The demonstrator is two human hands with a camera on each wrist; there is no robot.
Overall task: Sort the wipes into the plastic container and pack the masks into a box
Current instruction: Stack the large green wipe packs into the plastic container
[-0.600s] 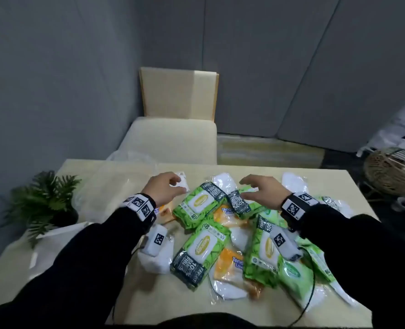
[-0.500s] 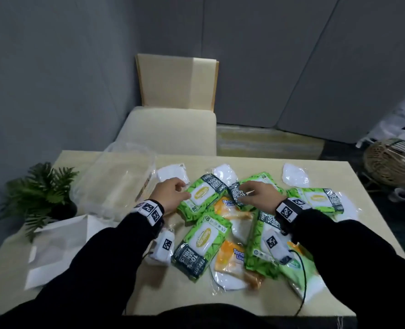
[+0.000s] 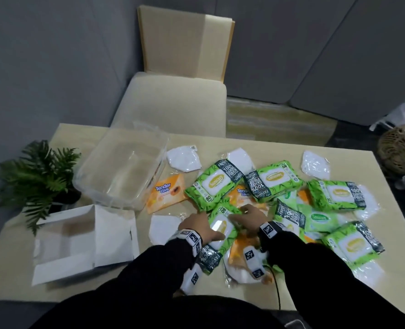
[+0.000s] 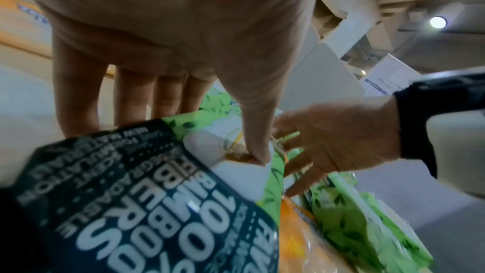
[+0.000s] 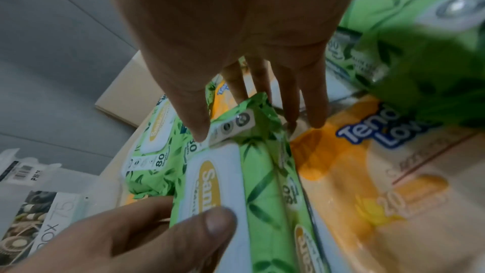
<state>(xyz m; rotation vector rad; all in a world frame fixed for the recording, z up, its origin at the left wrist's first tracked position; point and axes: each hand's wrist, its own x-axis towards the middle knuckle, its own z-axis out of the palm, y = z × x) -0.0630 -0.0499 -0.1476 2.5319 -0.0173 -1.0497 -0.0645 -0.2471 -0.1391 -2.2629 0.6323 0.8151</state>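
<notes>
Both the left hand [image 3: 198, 225] and right hand [image 3: 250, 218] grip a green wipes pack [image 3: 221, 230] lying between them.

Plastic container [image 3: 121, 172] behind box [image 3: 78, 236], left of wipes [image 3: 223, 186].

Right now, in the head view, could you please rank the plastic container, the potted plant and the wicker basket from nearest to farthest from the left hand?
1. Plastic container, on the table, ahead and left of the left hand.
2. Potted plant, at the table's far left edge.
3. Wicker basket, on the floor past the table's right end.
</notes>
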